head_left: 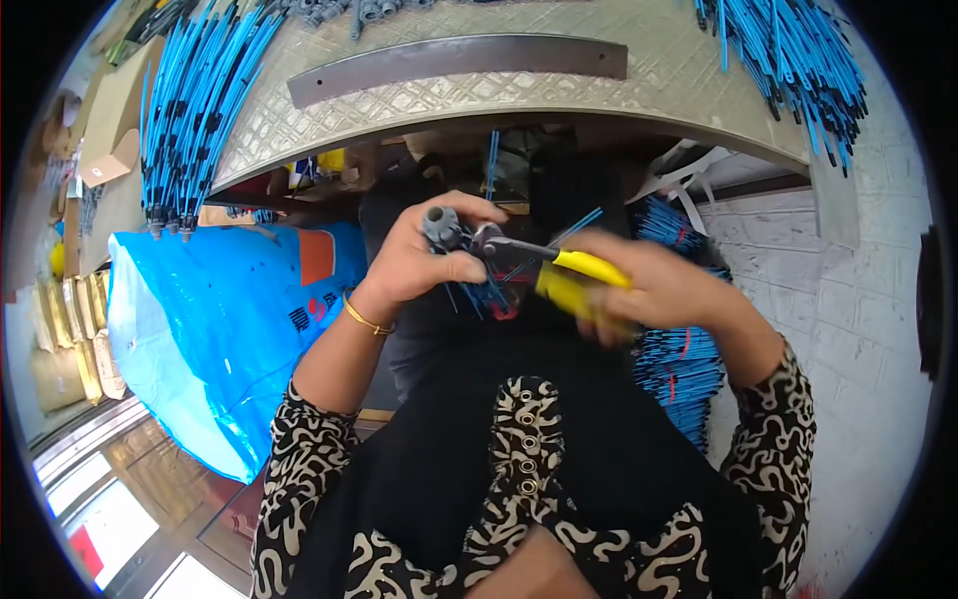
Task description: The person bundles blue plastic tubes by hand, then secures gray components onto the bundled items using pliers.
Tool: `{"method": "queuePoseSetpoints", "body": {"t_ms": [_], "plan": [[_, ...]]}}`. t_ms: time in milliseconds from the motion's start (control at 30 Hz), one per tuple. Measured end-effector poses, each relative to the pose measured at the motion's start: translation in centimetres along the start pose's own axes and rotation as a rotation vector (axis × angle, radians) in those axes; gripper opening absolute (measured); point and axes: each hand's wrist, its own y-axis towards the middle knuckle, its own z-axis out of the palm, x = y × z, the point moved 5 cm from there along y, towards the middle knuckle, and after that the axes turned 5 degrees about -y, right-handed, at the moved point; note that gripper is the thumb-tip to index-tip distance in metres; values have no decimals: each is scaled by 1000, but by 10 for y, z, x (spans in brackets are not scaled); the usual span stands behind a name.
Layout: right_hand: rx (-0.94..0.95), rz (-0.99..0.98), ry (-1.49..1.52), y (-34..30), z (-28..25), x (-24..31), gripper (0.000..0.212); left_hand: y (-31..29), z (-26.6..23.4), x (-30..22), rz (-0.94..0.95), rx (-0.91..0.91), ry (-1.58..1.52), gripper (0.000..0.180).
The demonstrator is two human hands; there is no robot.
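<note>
Over my lap, my left hand is closed round a small grey plastic fitting with a round open end. My right hand grips pliers with yellow handles and dark metal jaws. The jaws meet the fitting beside my left thumb; exactly what lies between them is too small to tell. My right fingers and the lower handle are blurred. Thin blue rods stick out past the fitting, above and below my left hand, and some lie under it on my dark clothes.
Ahead stands a table with a dark metal strip and grey fittings. Blue rod bundles hang over its left and right ends. A big blue bag is at my left, more bundled blue rods at my right.
</note>
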Motion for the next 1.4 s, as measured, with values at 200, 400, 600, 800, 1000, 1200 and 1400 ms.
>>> {"method": "queuePoseSetpoints", "body": {"t_ms": [200,400,600,800,1000,1200,1400], "plan": [[199,168,393,-5,22,-14,58,-6,5,4,-42,126,-39,51],[98,252,558,-10,20,-12,66,-5,6,7,-29,118,1,51],[273,-7,791,-10,38,-46,56,0,11,12,-60,152,-20,53],[-141,62,-8,-9,1,-5,52,-4,10,4,-37,84,-29,41],[493,-87,1152,7,59,-72,51,0,14,16,-4,419,10,43],[-346,-350,-771,-20,10,13,57,2,14,12,-34,205,22,53],[-67,116,22,-19,10,-3,31,0,13,5,-38,125,-3,69]]}}
